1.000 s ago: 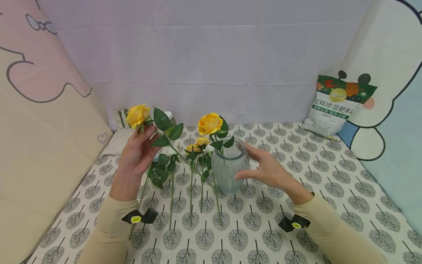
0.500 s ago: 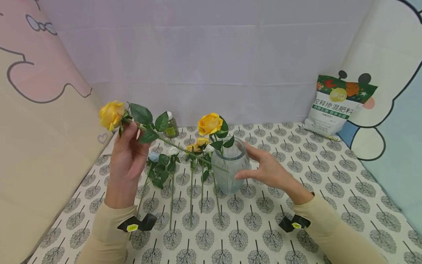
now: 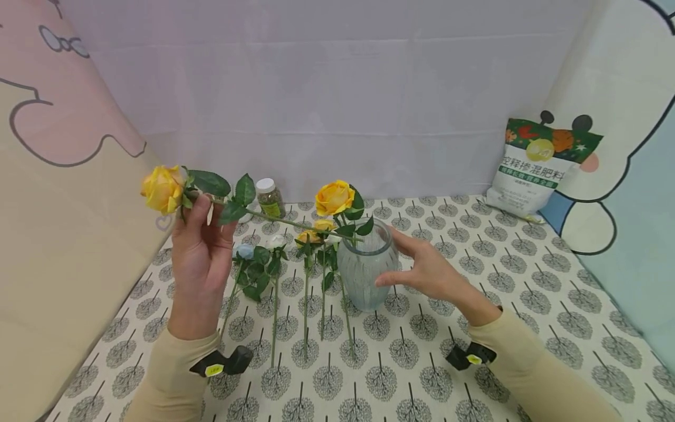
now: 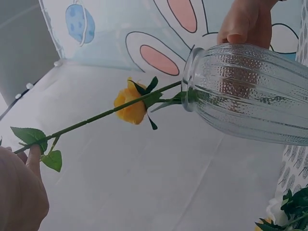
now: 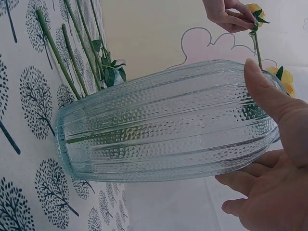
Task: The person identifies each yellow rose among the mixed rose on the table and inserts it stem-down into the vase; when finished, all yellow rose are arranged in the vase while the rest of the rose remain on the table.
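My left hand [image 3: 203,258] pinches a yellow rose [image 3: 163,189] by its stem just below the bloom. The stem slants right, and its cut end meets the mouth of the ribbed glass vase [image 3: 368,275]; whether it has passed inside the rim I cannot tell. Around the vase's right side, my right hand [image 3: 435,269] grips with the thumb in front and fingers partly hidden behind. Another yellow rose [image 3: 334,197] stands in the vase, leaning left, its stem visible through the glass [image 5: 159,125].
Left of the vase, a blue rose [image 3: 244,251], a white rose [image 3: 275,241] and yellow roses [image 3: 308,236] lie with stems toward me on the tree-print cloth [image 3: 422,375]. Behind them stands a white-lidded jar [image 3: 271,202]. A fertilizer bag [image 3: 538,170] leans at the back right.
My left hand has moved left with the yellow rose, and its stem has swung flatter, its end rising from beside the vase to the mouth. The right hand and vase have stayed put.
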{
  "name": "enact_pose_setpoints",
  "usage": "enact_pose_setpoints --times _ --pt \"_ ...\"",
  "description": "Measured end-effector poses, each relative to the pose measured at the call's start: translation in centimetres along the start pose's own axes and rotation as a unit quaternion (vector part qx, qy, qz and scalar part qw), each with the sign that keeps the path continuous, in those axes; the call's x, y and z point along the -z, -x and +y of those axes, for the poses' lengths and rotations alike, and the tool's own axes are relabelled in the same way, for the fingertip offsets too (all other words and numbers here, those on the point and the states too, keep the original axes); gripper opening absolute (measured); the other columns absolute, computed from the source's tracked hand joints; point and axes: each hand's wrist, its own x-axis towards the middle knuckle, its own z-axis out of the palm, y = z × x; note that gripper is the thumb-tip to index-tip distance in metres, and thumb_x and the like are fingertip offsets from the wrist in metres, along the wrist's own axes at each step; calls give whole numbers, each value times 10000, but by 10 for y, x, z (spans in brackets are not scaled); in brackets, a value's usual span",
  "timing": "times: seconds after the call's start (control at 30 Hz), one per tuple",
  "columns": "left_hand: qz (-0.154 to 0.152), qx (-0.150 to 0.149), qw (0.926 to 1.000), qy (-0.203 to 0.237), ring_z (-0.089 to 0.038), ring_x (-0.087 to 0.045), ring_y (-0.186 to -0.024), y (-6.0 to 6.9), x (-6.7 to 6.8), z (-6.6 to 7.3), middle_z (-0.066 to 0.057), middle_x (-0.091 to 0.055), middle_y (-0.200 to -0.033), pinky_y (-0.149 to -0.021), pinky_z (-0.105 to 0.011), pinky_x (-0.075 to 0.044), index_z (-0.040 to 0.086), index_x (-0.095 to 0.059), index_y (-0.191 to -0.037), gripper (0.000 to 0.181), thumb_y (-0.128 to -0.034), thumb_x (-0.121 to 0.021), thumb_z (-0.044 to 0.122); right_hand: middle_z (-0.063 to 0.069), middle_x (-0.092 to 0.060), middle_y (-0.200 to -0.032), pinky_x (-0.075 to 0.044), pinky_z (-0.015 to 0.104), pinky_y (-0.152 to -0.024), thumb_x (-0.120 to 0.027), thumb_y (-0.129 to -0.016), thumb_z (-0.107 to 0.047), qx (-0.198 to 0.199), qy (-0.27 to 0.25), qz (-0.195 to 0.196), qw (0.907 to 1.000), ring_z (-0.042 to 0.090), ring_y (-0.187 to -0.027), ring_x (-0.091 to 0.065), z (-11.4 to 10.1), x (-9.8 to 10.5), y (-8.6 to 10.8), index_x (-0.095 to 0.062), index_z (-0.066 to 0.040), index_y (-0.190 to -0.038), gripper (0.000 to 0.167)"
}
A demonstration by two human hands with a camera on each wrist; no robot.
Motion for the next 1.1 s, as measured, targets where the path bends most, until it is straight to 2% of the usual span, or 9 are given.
enact_pose_setpoints --times 0.17,0.3,0.53,0.7,0.9,1.1 --pt "30 -94 9987 -509 -251 -655 -762 4 -1 -6 -131 -667 -880 -554 -356 -612 -29 -666 -896 132 -848 -712 -143 116 -310 -1589 -278 562 -1148 -870 -751 -395 -29 61 5 10000 376 -1432 -328 0 1 0 -231 -160 -1599 1087" --pt "-16 -286 9957 -883 -239 -681 -738 5 -2 -13 -121 -662 -864 -518 -315 -597 -40 -686 -904 132 -829 -738 -135 120 -314 -1586 -284 546 -1149 -871 -752 -387 36 65 1 10000 376 -1429 -331 -1 1 -1 -229 -150 -1598 1088" --pt "21 -731 9803 -1836 -201 -651 -752 -3 -5 -28 -72 -609 -890 -511 -231 -546 28 -717 -979 220 -808 -785 -94 112 -338 -1577 -285 563 -1143 -868 -750 -402 -24 46 12 10000 368 -1432 -332 0 1 0 -219 -158 -1600 1097" --pt "-190 -889 9758 -1990 -206 -650 -742 -12 -5 -38 -85 -601 -906 -538 -238 -570 6 -737 -964 185 -825 -755 -115 116 -269 -1606 -295 514 -1154 -869 -747 -415 -139 90 2 9999 361 -1433 -333 -1 0 1 -207 -94 -1593 1121" --pt "-369 -837 9746 -2044 -205 -662 -734 -19 -4 -47 -99 -616 -918 -554 -237 -585 -6 -749 -977 191 -829 -745 -127 118 -260 -1609 -288 500 -1160 -876 -742 -392 -38 19 14 10000 348 -1438 -326 -1 -1 0 -202 -63 -1588 1130" --pt "-544 -787 9683 -2308 -172 -652 -740 -20 0 -57 -88 -628 -941 -572 -216 -577 8 -752 -1046 239 -846 -730 -122 115 -244 -1612 -289 490 -1162 -873 -745 -394 -44 60 6 10000 349 -1436 -329 -2 0 0 -200 -53 -1586 1129"
